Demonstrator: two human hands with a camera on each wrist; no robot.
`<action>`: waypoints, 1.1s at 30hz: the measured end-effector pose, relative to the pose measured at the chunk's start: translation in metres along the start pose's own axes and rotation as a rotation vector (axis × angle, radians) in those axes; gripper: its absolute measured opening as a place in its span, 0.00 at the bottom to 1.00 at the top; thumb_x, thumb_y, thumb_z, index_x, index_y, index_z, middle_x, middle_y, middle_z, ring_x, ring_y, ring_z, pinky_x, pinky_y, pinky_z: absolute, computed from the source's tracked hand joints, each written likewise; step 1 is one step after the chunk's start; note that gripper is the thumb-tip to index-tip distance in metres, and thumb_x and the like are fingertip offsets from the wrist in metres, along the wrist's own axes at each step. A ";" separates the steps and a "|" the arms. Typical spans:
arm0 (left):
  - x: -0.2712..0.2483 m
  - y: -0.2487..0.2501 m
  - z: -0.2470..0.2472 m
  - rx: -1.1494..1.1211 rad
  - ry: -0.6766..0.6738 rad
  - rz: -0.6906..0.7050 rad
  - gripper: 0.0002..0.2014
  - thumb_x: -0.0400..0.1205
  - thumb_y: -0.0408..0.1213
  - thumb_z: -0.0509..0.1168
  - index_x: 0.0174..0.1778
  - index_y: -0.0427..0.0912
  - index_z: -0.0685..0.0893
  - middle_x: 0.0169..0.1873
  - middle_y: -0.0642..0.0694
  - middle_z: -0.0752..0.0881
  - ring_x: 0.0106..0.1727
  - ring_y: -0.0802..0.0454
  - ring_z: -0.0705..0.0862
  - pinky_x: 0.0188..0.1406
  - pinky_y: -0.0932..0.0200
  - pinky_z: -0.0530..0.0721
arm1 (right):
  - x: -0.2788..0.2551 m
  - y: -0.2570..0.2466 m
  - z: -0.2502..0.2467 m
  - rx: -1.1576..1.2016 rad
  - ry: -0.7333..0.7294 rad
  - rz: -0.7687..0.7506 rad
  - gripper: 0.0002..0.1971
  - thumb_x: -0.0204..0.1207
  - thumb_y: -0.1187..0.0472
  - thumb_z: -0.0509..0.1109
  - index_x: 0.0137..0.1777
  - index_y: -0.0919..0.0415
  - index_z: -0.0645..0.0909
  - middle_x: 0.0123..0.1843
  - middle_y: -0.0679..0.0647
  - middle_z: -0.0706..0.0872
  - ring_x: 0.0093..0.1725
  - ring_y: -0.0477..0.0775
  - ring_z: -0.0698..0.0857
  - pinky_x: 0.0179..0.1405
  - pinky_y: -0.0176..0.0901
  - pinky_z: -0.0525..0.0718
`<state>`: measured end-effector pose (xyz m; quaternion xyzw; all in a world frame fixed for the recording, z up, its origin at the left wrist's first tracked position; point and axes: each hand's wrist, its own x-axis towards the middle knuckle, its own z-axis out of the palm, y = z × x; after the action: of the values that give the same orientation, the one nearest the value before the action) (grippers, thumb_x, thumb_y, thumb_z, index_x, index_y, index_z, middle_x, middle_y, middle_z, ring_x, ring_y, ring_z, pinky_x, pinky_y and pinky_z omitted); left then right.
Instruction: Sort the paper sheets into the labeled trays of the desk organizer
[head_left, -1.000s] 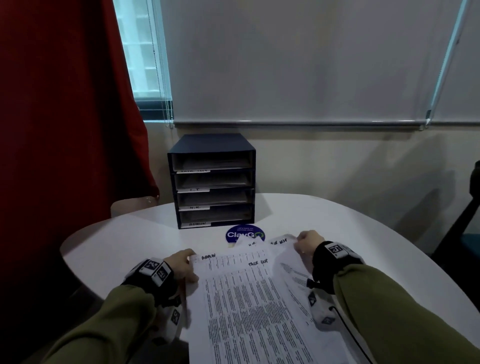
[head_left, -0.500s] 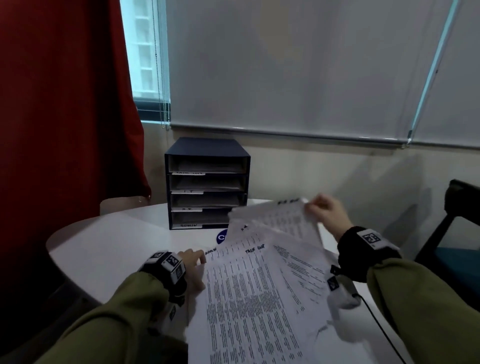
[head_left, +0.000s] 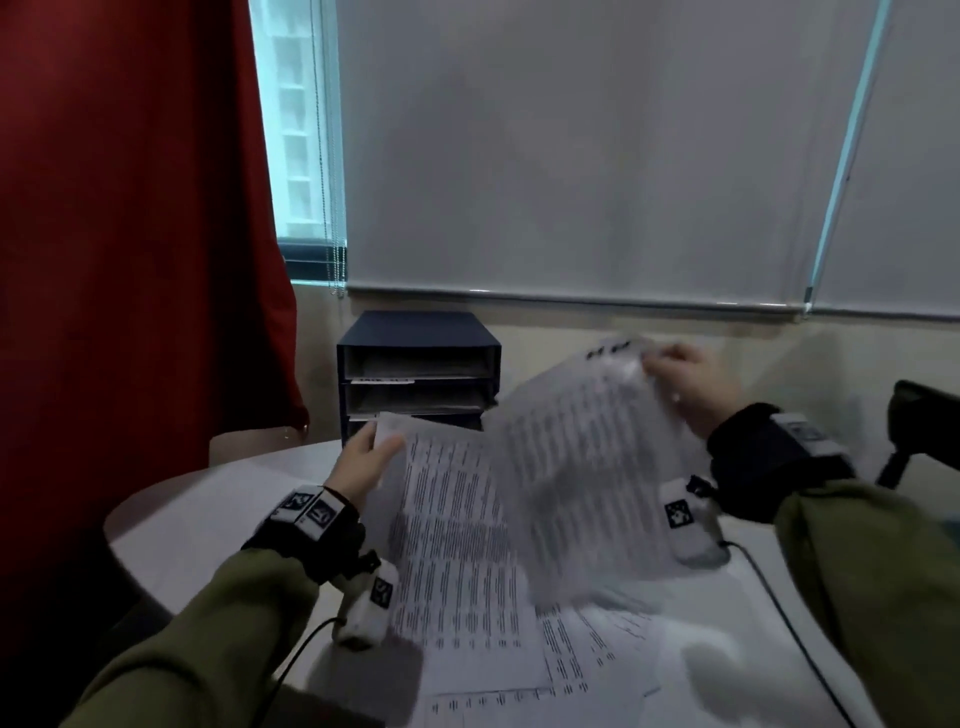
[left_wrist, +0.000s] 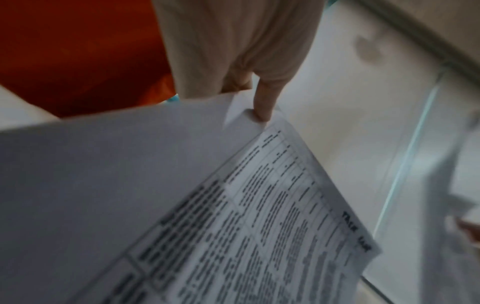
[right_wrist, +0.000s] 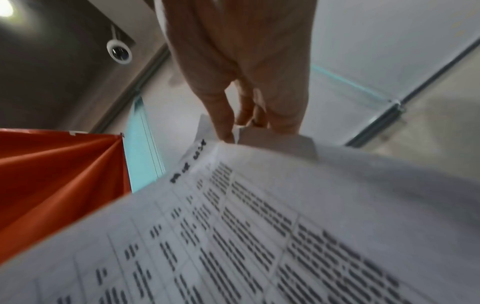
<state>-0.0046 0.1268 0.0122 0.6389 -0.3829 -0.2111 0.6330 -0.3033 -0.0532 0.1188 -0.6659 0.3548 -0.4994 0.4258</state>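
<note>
My left hand (head_left: 370, 453) pinches the top corner of a printed sheet (head_left: 457, 551) and holds it up off the table; the left wrist view shows my fingers (left_wrist: 263, 102) on that sheet's corner (left_wrist: 249, 119). My right hand (head_left: 675, 374) pinches the top edge of a second printed sheet (head_left: 587, 467), lifted higher and blurred; the right wrist view shows the thumb and fingers (right_wrist: 226, 123) on its folded corner (right_wrist: 233, 148). More sheets (head_left: 597, 665) lie flat on the white table (head_left: 218, 514). The dark desk organizer (head_left: 418, 374) stands behind, its lower trays hidden by the paper.
A red curtain (head_left: 130, 234) hangs at the left and lowered blinds (head_left: 597, 156) cover the window behind. A dark chair (head_left: 924, 415) stands at the right edge. Cables (head_left: 795, 634) from the wrist cameras trail over the table.
My left hand has taken hold of a sheet from the stack and raised it. My right hand has lifted its sheet higher and further right.
</note>
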 end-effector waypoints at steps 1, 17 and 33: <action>-0.002 0.012 0.004 -0.032 -0.001 0.053 0.05 0.84 0.34 0.62 0.46 0.48 0.81 0.51 0.38 0.86 0.56 0.38 0.84 0.60 0.39 0.81 | -0.005 0.013 0.010 0.062 -0.083 0.104 0.12 0.79 0.67 0.67 0.34 0.58 0.75 0.30 0.53 0.74 0.26 0.46 0.73 0.19 0.32 0.70; -0.042 0.057 0.049 -0.029 0.178 0.382 0.41 0.67 0.76 0.53 0.68 0.50 0.67 0.56 0.54 0.79 0.55 0.54 0.81 0.64 0.46 0.77 | -0.038 0.041 0.082 0.333 0.143 -0.001 0.08 0.81 0.62 0.67 0.41 0.55 0.72 0.37 0.51 0.79 0.36 0.48 0.77 0.39 0.36 0.76; -0.034 -0.011 0.077 0.164 0.199 0.132 0.17 0.84 0.29 0.53 0.68 0.47 0.65 0.54 0.43 0.85 0.48 0.46 0.84 0.54 0.47 0.85 | -0.067 0.110 0.104 0.218 -0.071 0.199 0.07 0.82 0.63 0.62 0.50 0.50 0.79 0.55 0.56 0.87 0.56 0.61 0.86 0.63 0.62 0.83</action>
<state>-0.0813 0.1016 -0.0146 0.6797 -0.3753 -0.0727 0.6260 -0.2248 -0.0133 -0.0214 -0.5947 0.3474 -0.4663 0.5552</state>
